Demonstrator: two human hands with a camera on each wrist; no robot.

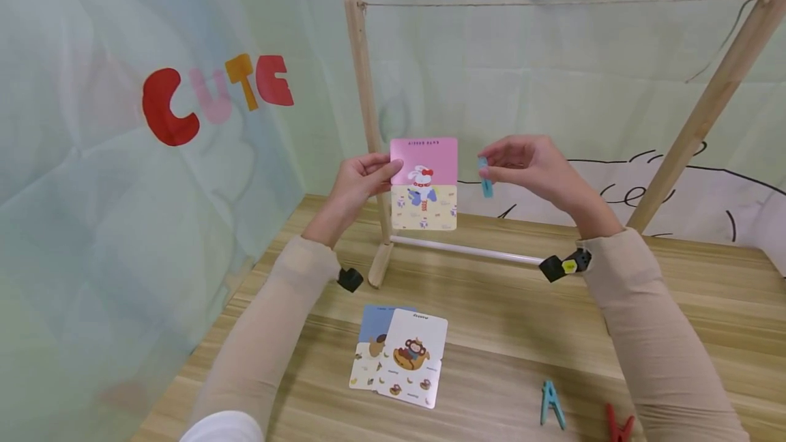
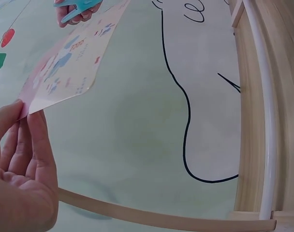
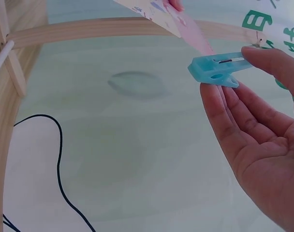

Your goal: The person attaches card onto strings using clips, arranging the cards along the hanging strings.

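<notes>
My left hand [image 1: 362, 183] pinches the left edge of a pink and yellow card [image 1: 437, 207] with a white bunny picture, its printed title upside down in the head view. In my right hand [image 1: 531, 166] a light blue clothespin [image 3: 219, 67] is held between thumb and fingertips, a short way right of the card. Both hands are raised in front of a wooden stand, below its twine line [image 1: 552, 3]. The left wrist view shows the thumb [image 2: 9, 116] on one face of the card and fingers behind it.
Two overlapping cards, a white monkey card [image 1: 413, 357] on a blue one [image 1: 374, 326], lie on the wooden table [image 1: 295, 374]. A teal clothespin [image 1: 550, 404] and a red one [image 1: 619, 425] lie near the front right. The stand has wooden posts [image 1: 366, 87] and a white bottom rod [image 1: 473, 249].
</notes>
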